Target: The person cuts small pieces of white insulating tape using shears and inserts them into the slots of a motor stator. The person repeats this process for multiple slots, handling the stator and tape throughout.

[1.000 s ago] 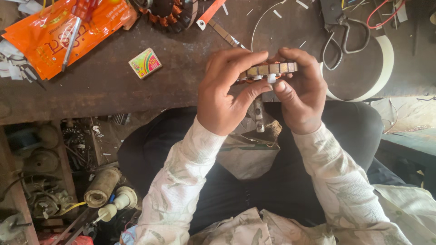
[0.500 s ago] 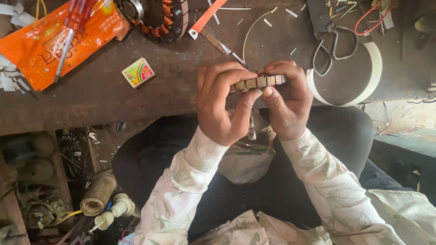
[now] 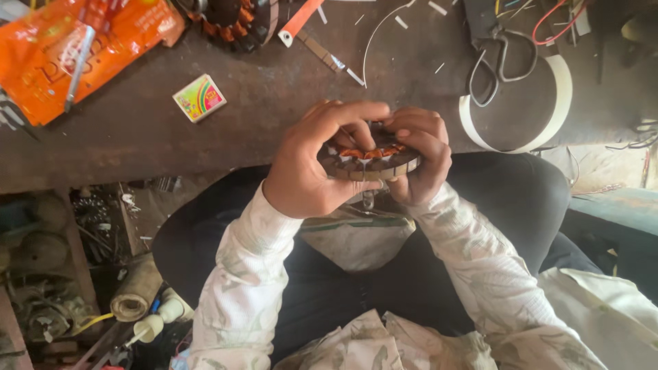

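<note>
We are holding a stator [image 3: 370, 161] in both hands just over the near edge of the bench [image 3: 274, 103], above our lap. The left hand [image 3: 312, 171] is clamping its left rim, thumb underneath, fingers curling over the top onto the windings. The right hand [image 3: 421, 154] is closing on the right rim, fingertips pressing down into the coils. To do this well, in our judgement, we are wanting steady support from the left hand while the right fingertips are working one slot at a time, pushing gently so the thin wire is not getting nicked on the steel teeth, and keeping the ring level. The stator is looking like a round stack of dark metal laminations with pale tooth faces along the rim and copper-orange coils inside; hard, ridged edge, springy wire. A second stator [image 3: 229, 20] is lying at the bench's far edge, partly cut off. Scissors [image 3: 490, 58] are lying inside a loop of white strip [image 3: 558, 103], smooth and flat. An orange plastic bag [image 3: 75, 48], crinkly and glossy, is lying far left with a screwdriver on it. A small colourful box [image 3: 199, 97] is sitting between bag and hands. The bench is looking dark, worn, matte.
</note>
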